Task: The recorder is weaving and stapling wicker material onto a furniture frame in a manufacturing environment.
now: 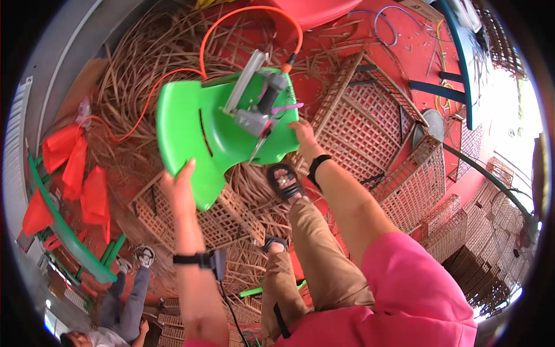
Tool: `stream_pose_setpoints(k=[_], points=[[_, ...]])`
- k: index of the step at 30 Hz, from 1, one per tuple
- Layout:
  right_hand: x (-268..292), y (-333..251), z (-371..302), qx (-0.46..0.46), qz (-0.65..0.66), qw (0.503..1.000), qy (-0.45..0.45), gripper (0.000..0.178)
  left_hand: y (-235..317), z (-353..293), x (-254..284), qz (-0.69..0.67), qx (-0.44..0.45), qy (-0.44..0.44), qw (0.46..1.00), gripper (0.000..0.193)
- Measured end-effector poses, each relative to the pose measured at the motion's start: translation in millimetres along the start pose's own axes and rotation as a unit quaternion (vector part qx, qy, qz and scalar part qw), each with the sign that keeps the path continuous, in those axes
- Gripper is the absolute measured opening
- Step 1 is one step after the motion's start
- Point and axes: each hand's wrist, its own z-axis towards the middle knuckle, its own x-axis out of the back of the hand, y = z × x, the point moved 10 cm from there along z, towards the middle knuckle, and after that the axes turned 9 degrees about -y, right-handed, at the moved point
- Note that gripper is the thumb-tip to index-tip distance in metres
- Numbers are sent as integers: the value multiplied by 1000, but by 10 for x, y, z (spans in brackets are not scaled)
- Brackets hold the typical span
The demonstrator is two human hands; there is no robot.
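A bright green plastic chair [184, 118] is held up in front of me, tipped so that its curved back points left. My left hand [179, 182] grips its lower left edge, with the fingers partly hidden behind the plastic. At the opposite edge, my right hand [304, 139] is closed round the rim. On the seat lies a grey air stapler [252, 121] with a long metal magazine. An orange air hose [202, 43] joins it at its upper end and loops to the left.
Loose brown strips [136, 63] cover the floor behind the chair. Lattice crates stand on the right [370, 115] and beneath the chair [228, 217]. Red cloths [95, 199] hang by a green rail [69, 231]. Another person [124, 306] is at lower left. Blue table legs [439, 89] stand at upper right.
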Motion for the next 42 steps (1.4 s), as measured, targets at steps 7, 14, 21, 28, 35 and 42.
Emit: stream_pose_setpoints(k=[7,14,21,28,35,42], points=[[238,-68,-66,-4,-55,997,50,17,-71,-38,-11,8,-27,-30,999,45],[132,-234,-3,31,2,999,34,39,-39,358,-39,25,-46,-9,999,46],[54,-91,95,107,-117,984,76,90,-87,534,18,78,-58,-11,995,44],[248,6,-677,-20,-253,918,304,88,-100,524,77,160,-95,23,982,39],[851,-253,-1665,-31,-233,912,335,68,-200,674,168,213,-168,59,961,45],[2010,-687,-3018,50,-322,870,371,78,-370,267,244,213,-212,111,947,72]])
